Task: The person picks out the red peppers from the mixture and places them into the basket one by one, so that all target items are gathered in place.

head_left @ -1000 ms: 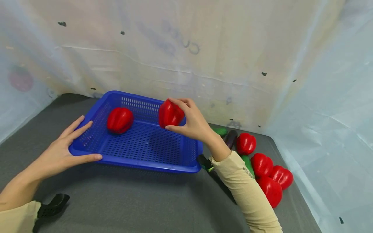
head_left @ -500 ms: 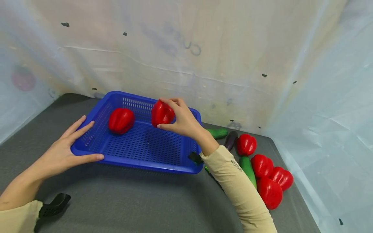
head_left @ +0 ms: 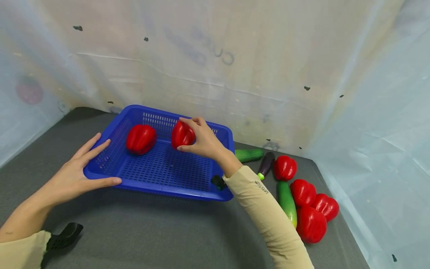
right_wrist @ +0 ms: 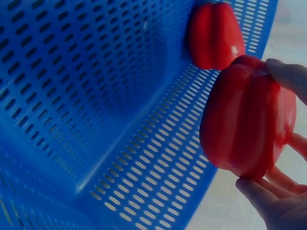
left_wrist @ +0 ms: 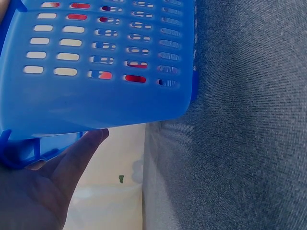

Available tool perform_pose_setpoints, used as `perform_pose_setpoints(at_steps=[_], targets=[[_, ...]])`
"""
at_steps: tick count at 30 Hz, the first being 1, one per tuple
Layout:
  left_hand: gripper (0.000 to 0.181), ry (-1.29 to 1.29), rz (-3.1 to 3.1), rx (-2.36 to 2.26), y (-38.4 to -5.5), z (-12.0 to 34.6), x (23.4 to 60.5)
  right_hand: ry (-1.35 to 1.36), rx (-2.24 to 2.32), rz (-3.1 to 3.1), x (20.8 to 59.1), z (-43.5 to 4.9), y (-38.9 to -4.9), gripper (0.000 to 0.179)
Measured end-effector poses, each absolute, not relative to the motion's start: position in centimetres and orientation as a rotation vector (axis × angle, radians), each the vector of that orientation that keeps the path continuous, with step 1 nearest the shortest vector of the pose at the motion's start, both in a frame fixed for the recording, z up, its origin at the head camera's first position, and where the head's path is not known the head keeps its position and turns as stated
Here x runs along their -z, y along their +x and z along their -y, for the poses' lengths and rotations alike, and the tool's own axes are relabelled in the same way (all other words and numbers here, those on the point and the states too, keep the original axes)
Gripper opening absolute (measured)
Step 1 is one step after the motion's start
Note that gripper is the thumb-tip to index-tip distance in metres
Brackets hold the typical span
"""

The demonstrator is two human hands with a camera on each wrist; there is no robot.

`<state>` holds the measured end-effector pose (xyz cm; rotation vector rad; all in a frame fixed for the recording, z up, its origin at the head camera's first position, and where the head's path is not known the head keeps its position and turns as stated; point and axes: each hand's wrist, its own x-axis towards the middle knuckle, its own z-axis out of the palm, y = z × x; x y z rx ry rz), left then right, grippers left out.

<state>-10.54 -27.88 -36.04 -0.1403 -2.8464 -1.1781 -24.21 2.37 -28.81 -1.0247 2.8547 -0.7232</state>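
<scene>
In the head view, a blue plastic basket (head_left: 158,190) with slotted walls stands on a dark grey surface. My left hand (head_left: 74,173) rests at its left front corner, fingers straight and spread against the rim. A finger (left_wrist: 79,163) lies along the rim in the left wrist view. My right hand (head_left: 205,141) grips a red bell pepper (head_left: 181,135) by its two ends, inside the basket's outline towards the back wall. Thumb and fingers hold the pepper (right_wrist: 244,120) in the right wrist view. Another red bell pepper (head_left: 141,139) lies at the basket's left.
Right of the basket lie a cucumber (head_left: 249,155), an eggplant (head_left: 267,163), a green vegetable with a yellowish end (head_left: 286,200) and several red bell peppers (head_left: 311,224). Pale plastic sheeting (head_left: 262,67) walls the back and sides.
My right hand has moved left and slightly down with the bell pepper, deeper over the basket. The left hand stays at the basket corner.
</scene>
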Motion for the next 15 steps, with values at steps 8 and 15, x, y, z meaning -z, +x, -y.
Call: perform_pose_setpoints(at_steps=[8, 15], targets=[[0.106, -0.147, 2.838, 1.182, -10.5, 27.9, 36.1, -0.968, 0.708, -2.847, 30.2, -1.7, -25.2, 0.080], [0.107, -0.148, 2.832, 1.190, -10.5, 27.9, 36.1, -0.930, 0.648, -2.839, 31.1, -1.1, -25.9, 0.081]])
